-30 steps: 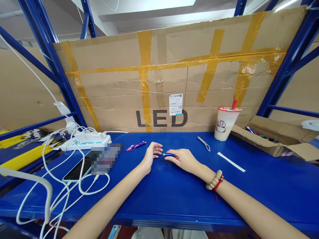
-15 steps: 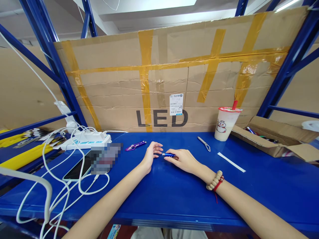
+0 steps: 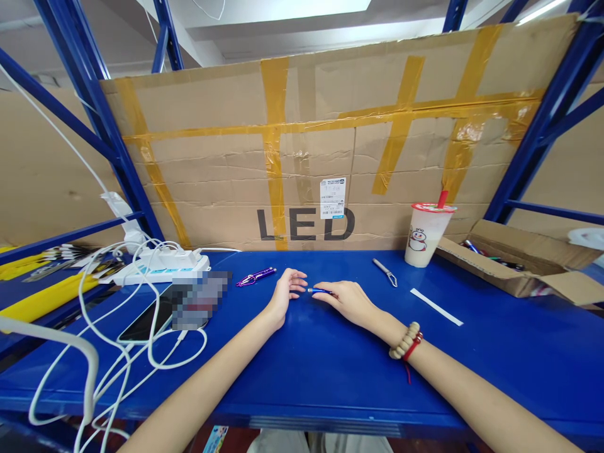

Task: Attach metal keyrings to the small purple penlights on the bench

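Note:
My right hand [image 3: 346, 300] lies on the blue shelf top [image 3: 330, 352], fingers pinched on a small blue pen-shaped torch [image 3: 315, 290] that pokes out to the left. My left hand [image 3: 285, 289] rests just left of it, fingers loosely curled and apart, holding nothing. A purple pen-shaped torch [image 3: 256, 276] lies a little to the left of my left hand. A bead bracelet and red cord circle my right wrist.
A silver clip tool [image 3: 385, 272] and a white strip [image 3: 436, 306] lie to the right. A drink cup with a red straw [image 3: 426, 234] stands by an open cardboard box [image 3: 514, 264]. A power strip [image 3: 160, 264], white cables and a phone [image 3: 146, 321] fill the left. Taped cardboard [image 3: 306, 163] backs the shelf.
My right fingers have closed further over the blue torch, so less of it shows. My left hand has stayed put.

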Tool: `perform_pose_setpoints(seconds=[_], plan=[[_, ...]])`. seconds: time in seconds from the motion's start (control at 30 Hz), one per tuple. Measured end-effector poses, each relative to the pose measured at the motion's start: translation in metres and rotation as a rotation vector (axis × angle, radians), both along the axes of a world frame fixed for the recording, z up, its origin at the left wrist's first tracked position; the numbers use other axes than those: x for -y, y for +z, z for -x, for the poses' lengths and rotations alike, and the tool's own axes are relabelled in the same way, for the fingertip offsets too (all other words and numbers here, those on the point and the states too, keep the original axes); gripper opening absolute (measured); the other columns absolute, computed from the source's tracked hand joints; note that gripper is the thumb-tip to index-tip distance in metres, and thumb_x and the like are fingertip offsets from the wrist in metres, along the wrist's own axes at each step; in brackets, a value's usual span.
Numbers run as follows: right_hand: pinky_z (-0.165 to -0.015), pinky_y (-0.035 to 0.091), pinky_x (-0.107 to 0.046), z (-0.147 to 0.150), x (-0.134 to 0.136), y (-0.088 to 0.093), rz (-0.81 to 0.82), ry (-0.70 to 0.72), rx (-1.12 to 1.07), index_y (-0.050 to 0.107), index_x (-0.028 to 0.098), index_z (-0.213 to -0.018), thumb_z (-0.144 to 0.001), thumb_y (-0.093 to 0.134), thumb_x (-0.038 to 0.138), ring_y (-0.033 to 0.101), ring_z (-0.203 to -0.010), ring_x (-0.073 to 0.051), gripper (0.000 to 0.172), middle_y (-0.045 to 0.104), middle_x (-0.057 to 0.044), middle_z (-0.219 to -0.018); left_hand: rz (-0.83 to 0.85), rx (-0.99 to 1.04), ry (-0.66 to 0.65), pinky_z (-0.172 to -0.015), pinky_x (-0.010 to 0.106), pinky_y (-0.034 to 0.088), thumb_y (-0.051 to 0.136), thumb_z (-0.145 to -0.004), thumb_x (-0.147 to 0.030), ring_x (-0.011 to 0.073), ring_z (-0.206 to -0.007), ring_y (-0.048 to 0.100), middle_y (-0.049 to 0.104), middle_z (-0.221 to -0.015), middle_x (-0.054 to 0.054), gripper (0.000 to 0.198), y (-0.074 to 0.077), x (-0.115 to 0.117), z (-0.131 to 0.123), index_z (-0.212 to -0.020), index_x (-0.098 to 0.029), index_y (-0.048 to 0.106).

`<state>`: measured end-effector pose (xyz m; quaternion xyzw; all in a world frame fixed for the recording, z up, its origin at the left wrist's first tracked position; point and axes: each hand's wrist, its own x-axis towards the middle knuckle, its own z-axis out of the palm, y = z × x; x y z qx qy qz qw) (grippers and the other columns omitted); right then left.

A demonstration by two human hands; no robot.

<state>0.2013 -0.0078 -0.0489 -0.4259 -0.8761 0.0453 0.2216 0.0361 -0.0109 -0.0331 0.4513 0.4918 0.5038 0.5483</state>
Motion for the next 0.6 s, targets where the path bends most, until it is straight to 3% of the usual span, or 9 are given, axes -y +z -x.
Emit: perform_pose_setpoints(seconds=[0.17, 0.3, 0.5, 0.6], plan=[[-0.055, 0.032, -0.023, 0.002, 0.003, 0.002, -0.009, -0.030, 0.035, 0.060, 0.022, -0.076, -0.093, 0.019, 0.043, 0.058, -0.063, -0.014, 0.049, 0.064, -0.001, -0.068, 0.003, -0.006, 0.010, -0.060, 0.024, 0.035, 0.039, -0.066, -0.041, 0.0154, -0.068, 0.055, 0.058, -0.071, 0.004, 0.031, 0.001, 0.000, 0.000, -0.071, -0.016, 0.056], [-0.058, 0.035, -0.023, 0.001, 0.004, 0.003, -0.006, -0.071, 0.012, 0.058, 0.025, -0.092, -0.093, 0.024, 0.041, 0.061, -0.070, -0.015, 0.038, 0.066, 0.000, -0.079, -0.043, -0.092, 0.011, -0.063, 0.025, 0.036, 0.038, -0.070, -0.037, 0.0164, -0.070, 0.055, 0.059, -0.074, 0.004, 0.027, -0.004, -0.004, 0.002, -0.073, -0.017, 0.056], [-0.067, 0.041, -0.025, -0.011, -0.006, 0.002, -0.046, -0.272, -0.025, 0.050, 0.025, -0.110, -0.089, 0.037, 0.031, 0.060, -0.090, -0.018, 0.026, 0.063, -0.003, -0.104, -0.456, -0.758, 0.114, -0.085, 0.035, 0.032, 0.047, -0.071, -0.021, 0.0215, -0.089, 0.050, 0.057, -0.083, 0.003, 0.011, -0.012, -0.006, 0.009, -0.076, -0.023, 0.056], [-0.062, 0.040, -0.026, -0.022, -0.014, 0.004, -0.069, -0.423, 0.020, 0.050, 0.024, -0.108, -0.088, 0.036, 0.027, 0.061, -0.083, -0.019, 0.025, 0.060, -0.005, -0.105, -0.563, -1.075, 0.116, -0.087, 0.038, 0.030, 0.046, -0.074, -0.021, 0.0251, -0.097, 0.046, 0.057, -0.092, 0.006, 0.015, -0.012, -0.004, 0.013, -0.084, -0.022, 0.056]])
